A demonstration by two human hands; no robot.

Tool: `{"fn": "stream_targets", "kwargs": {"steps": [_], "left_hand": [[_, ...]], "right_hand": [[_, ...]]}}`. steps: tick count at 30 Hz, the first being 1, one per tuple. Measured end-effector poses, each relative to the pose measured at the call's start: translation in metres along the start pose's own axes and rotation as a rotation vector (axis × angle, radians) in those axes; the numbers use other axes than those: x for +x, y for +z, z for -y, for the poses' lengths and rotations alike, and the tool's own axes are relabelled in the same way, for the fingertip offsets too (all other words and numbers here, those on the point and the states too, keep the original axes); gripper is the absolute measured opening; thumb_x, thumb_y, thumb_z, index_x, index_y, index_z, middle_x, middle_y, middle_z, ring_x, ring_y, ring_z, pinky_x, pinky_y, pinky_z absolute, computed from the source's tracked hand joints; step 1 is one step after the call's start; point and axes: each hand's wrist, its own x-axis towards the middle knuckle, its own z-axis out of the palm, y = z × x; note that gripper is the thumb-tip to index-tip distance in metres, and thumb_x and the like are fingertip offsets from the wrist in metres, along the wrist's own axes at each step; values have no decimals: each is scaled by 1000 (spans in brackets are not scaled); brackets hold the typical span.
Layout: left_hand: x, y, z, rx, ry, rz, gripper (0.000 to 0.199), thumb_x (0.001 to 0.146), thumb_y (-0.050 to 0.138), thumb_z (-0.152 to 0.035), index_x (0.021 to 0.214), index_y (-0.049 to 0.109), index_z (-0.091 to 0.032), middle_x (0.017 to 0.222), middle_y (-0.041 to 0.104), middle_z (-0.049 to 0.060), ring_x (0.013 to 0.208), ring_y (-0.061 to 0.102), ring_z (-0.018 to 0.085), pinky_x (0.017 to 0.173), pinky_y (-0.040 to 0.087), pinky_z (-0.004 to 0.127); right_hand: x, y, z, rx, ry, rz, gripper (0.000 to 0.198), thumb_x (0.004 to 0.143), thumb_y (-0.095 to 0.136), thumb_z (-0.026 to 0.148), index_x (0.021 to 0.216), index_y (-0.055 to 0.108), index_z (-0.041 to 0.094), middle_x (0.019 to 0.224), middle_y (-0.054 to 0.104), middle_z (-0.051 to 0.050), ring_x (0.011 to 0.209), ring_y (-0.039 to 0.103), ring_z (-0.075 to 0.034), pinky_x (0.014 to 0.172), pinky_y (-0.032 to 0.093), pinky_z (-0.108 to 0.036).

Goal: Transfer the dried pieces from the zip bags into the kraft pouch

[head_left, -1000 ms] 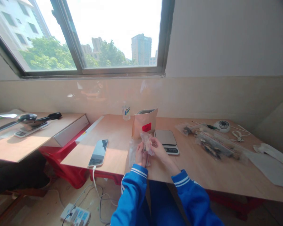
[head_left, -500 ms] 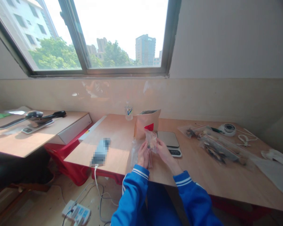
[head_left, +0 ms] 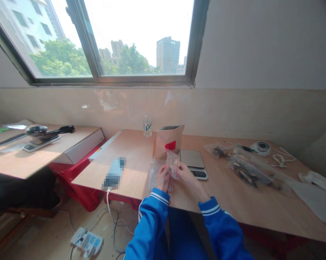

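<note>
Between my hands is a small clear zip bag (head_left: pixel 173 167) with a reddish seal line; its contents are too small to make out. My left hand (head_left: pixel 163 177) pinches its left side, and my right hand (head_left: pixel 187 176) grips its right edge, fingers closed. Just behind the bag stands a brown paper pouch (head_left: pixel 167 139), upright with an open top and a red patch on its front. A digital kitchen scale (head_left: pixel 192 159) sits right of the pouch, beyond my right hand. More clear plastic bags (head_left: pixel 153 175) lie on the table beside my left hand.
Filled plastic bags (head_left: pixel 251 169) lie to the right, near a white round camera (head_left: pixel 261 148) with a cable. A clear bottle (head_left: pixel 147 127) stands by the wall. A phone (head_left: pixel 114 172) charges at the left. Another table (head_left: pixel 78 144) holds a second scale. A power strip (head_left: pixel 87 242) lies on the floor.
The small zip bag has tilted and crumpled slightly between my hands, and my fingers have shifted on it. The whole view has moved a little.
</note>
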Motion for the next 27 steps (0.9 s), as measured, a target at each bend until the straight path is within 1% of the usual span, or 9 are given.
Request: {"fn": "stream_targets", "kwargs": {"steps": [3,7,12,15,18,20,22,25,27], "left_hand": [[-2,3,-3,-31,-14,-10,10,81,61,-11,76,63,-20,76,68,1,68,66,10,73,52,22],[-5,7,-6,-131,-43,-82,17,84,55,-6,77,62,-19,76,67,1,68,65,8,72,51,19],[-6,7,-9,-169,-71,-103,12,84,56,-6,80,61,-17,83,68,3,74,66,10,74,52,20],[-5,6,-9,-187,-73,-127,10,84,57,-7,81,59,-16,86,68,4,78,66,11,74,52,21],[-5,5,-10,-195,-84,-143,11,84,56,-7,81,60,-17,82,67,2,76,66,11,73,52,21],[-5,5,-11,-199,-98,-148,13,84,56,-8,80,60,-19,78,66,1,74,66,11,73,51,21],[-5,5,-11,-211,-109,-151,12,84,56,-8,79,60,-19,76,65,0,72,65,10,72,50,20],[-5,5,-11,-232,-115,-159,10,83,57,-8,83,60,-18,77,64,1,70,64,10,72,49,20],[-6,5,-11,-234,-112,-161,8,83,57,-9,84,60,-17,77,64,2,70,64,10,72,50,22]], "right_hand": [[0,-2,1,-7,19,9,38,64,77,47,85,65,18,84,70,-6,74,62,-19,69,50,-31],[2,-1,-4,12,-31,-89,40,65,75,51,85,63,18,83,69,-4,76,61,-19,73,49,-32],[4,-1,-14,121,-38,-155,42,65,75,52,86,61,19,82,67,-3,78,61,-19,76,50,-33],[7,-6,-9,174,-63,-222,44,64,75,52,89,60,20,81,66,-2,75,60,-19,73,51,-33],[19,-14,14,142,-156,-300,43,67,73,52,92,58,20,86,66,-4,76,61,-19,73,51,-34],[37,-18,39,57,-285,-334,38,74,68,50,94,56,20,90,66,-5,79,61,-18,76,50,-34],[62,-21,69,-49,-439,-354,35,80,62,49,98,54,21,90,65,-5,80,61,-18,78,50,-34],[106,-18,107,-249,-661,-320,27,85,55,45,99,52,22,93,63,-6,87,60,-19,85,47,-36],[130,-13,121,-396,-742,-266,21,88,51,42,97,52,22,96,61,-6,92,59,-19,87,46,-36]]}}
